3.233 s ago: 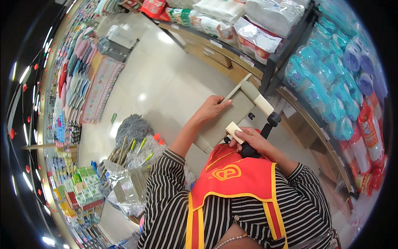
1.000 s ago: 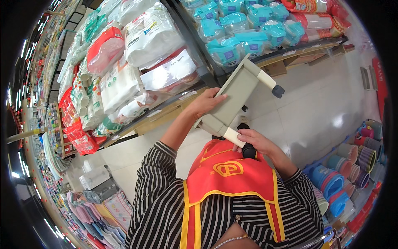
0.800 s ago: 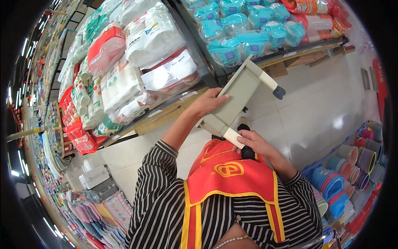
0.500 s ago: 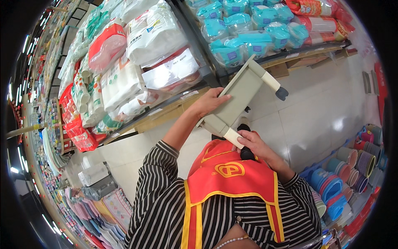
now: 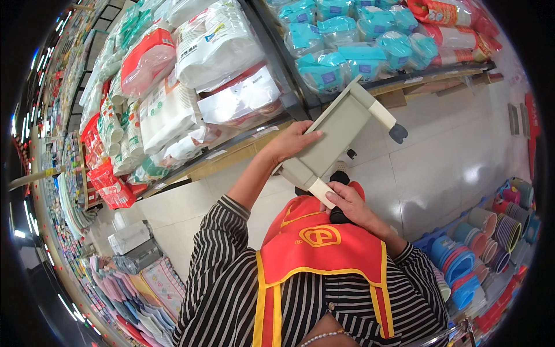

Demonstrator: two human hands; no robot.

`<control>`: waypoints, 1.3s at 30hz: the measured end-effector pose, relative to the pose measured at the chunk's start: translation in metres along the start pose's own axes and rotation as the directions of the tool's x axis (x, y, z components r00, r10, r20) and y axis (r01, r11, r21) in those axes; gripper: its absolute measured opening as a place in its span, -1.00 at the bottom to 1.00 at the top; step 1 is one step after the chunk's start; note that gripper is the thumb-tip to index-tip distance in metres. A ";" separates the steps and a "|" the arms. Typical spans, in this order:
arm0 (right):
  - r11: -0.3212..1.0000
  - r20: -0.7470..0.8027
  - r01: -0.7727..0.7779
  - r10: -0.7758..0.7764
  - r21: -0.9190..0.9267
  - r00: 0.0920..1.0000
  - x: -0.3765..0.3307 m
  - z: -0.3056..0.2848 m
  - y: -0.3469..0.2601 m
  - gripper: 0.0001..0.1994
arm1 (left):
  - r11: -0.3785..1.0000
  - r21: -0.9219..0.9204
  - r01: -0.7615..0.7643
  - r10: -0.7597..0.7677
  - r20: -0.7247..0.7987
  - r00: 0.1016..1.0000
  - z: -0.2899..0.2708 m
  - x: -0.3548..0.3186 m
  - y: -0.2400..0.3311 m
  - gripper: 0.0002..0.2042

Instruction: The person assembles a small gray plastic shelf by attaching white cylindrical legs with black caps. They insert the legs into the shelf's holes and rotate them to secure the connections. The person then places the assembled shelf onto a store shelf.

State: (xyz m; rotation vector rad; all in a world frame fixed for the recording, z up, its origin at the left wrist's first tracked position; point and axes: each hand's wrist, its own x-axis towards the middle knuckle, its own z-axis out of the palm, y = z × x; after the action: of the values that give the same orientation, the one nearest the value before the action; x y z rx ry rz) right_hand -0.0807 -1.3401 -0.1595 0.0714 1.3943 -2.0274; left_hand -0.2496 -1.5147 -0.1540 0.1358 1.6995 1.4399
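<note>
A grey-beige plastic caster shelf (image 5: 338, 124) with cream legs and black wheels is held tilted in front of my red apron. My left hand (image 5: 293, 140) is closed on its left long edge, the thumb lying over the rim onto the flat panel. Lower down, my right hand (image 5: 348, 203) wraps the near cream leg (image 5: 321, 192) close to its end. The black caster (image 5: 339, 216) there is partly covered by my fingers. At the far end another cream leg (image 5: 380, 113) carries a black caster (image 5: 398, 133) that hangs free.
Ahead on the left, a shelf holds bagged paper cups (image 5: 219, 43). Teal-wrapped packs (image 5: 361, 61) fill the shelf ahead on the right. Plastic basins and buckets (image 5: 462, 260) stand at lower right, folded cloths (image 5: 133, 295) at lower left. Pale tiles (image 5: 428, 162) cover the floor.
The shelf has shifted very slightly, its far caster a little to the right and nearer. My right hand has moved slightly left with the near leg. Both hands keep their hold.
</note>
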 end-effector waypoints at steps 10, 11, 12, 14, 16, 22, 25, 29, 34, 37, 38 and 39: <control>0.972 0.058 -0.112 0.102 0.205 0.993 0.030 0.000 0.022 -0.67 | 0.925 0.380 -0.002 -0.023 0.061 0.998 -0.009 0.018 0.029 -0.43; 0.973 0.044 -0.097 0.090 0.210 0.995 0.033 -0.001 0.026 -0.66 | 0.917 0.398 -0.008 -0.024 0.074 0.997 -0.010 0.025 0.027 -0.40; 0.972 0.032 -0.081 0.076 0.219 0.997 0.036 0.001 0.024 -0.66 | 0.912 0.410 -0.012 -0.022 0.079 0.997 -0.015 0.033 0.021 -0.38; 0.970 0.002 -0.041 0.042 0.242 0.999 0.043 0.005 0.018 -0.66 | 0.892 0.452 -0.019 -0.011 0.065 0.998 -0.023 0.050 0.009 -0.36; 0.963 -0.049 -0.035 0.050 0.266 0.998 0.051 0.005 0.021 -0.67 | 0.859 0.512 -0.026 0.014 0.028 1.000 -0.027 0.063 0.009 -0.37; 0.954 -0.114 0.022 0.013 0.300 0.993 0.073 -0.002 0.025 -0.65 | 0.634 0.759 -0.150 0.355 -0.114 0.928 -0.026 0.070 0.006 -0.48; 0.957 -0.118 0.024 0.010 0.288 0.993 0.080 -0.003 0.026 -0.66 | 0.583 0.796 -0.162 0.470 -0.168 0.867 -0.022 0.067 -0.004 -0.59; 0.969 -0.104 0.029 -0.004 0.244 0.995 0.085 -0.006 0.034 -0.67 | 0.537 0.811 -0.230 0.610 -0.185 0.770 -0.015 0.057 -0.016 -0.77; 0.983 -0.078 0.032 -0.018 0.183 0.997 0.093 -0.010 0.023 -0.69 | 0.519 0.780 -0.350 0.744 -0.212 0.634 -0.017 0.046 -0.004 -0.88; 0.983 -0.062 0.055 -0.045 0.176 0.997 0.097 -0.010 0.017 -0.69 | 0.506 0.761 -0.406 0.790 -0.221 0.571 -0.016 0.036 -0.005 -0.90; 0.983 -0.054 0.053 -0.044 0.178 0.998 0.099 -0.011 0.017 -0.69 | 0.508 0.748 -0.427 0.801 -0.228 0.553 -0.015 0.031 -0.007 -0.90; 0.982 -0.053 0.051 -0.042 0.183 0.998 0.100 -0.013 0.018 -0.69 | 0.511 0.730 -0.453 0.809 -0.232 0.540 -0.014 0.027 -0.011 -0.89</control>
State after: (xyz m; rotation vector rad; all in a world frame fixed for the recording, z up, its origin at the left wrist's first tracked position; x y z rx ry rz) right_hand -0.1521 -1.3816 -0.2195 0.1719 1.2440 -2.2031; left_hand -0.2707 -1.5124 -0.1785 0.9188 2.7947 1.4784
